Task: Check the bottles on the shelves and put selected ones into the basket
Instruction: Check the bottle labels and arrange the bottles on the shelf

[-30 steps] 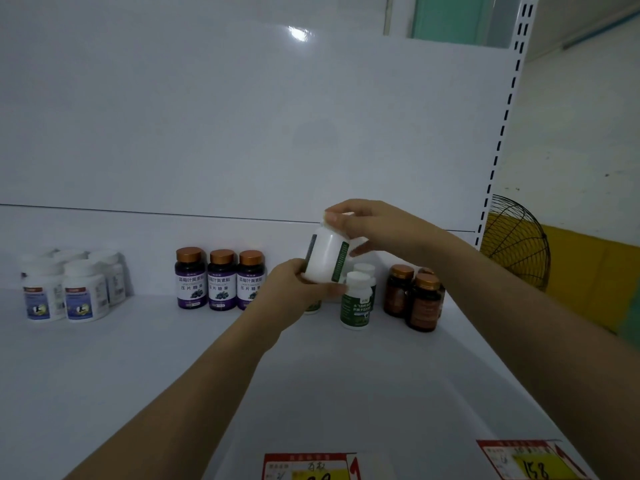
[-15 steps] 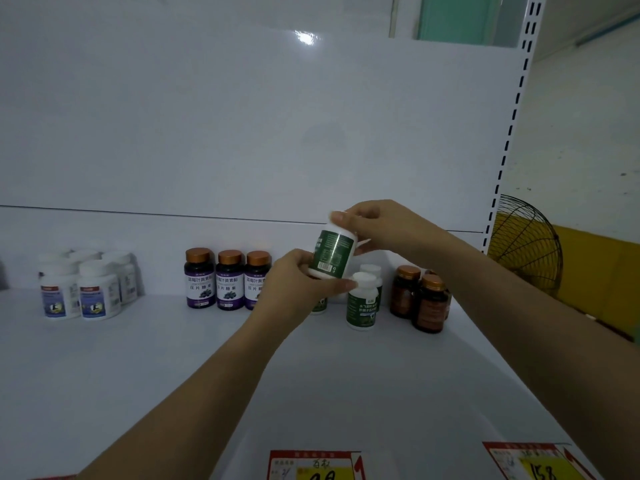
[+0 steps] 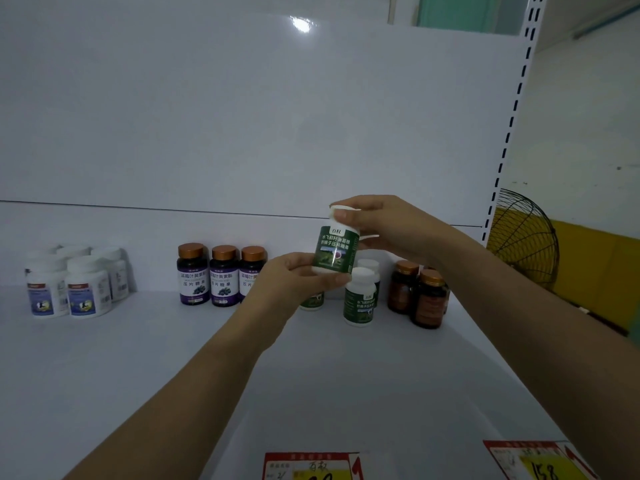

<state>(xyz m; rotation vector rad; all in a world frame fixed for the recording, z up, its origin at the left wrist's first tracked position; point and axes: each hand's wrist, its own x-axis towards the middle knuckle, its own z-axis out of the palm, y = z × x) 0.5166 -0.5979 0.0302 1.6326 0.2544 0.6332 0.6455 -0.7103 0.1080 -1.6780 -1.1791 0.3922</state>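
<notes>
Hands are both holding one green bottle [image 3: 334, 249] in the air above the shelf [image 3: 138, 358], with its label facing the camera. The left hand [image 3: 294, 278] is gripping the base with curled fingers, and the right hand [image 3: 388, 230] is pinching the white cap from above.

I am reading this as the checking step. Nothing is going to the basket yet, and the basket is not showing in view. The next move, I am judging, is calling for a choice: carrying this bottle off to the basket, or setting it back upright among its fellows without knocking them.

Counting along the shelf, I am finding:
- three purple bottles [image 3: 223, 277] in a row
- three more green bottles [image 3: 360, 296], one half hidden behind the left hand
- at least two brown bottles [image 3: 429, 299]
- about five white bottles [image 3: 86, 289] at far left, the back ones partly hidden

Two price tags [image 3: 311, 465] are sitting on the front edge.
</notes>
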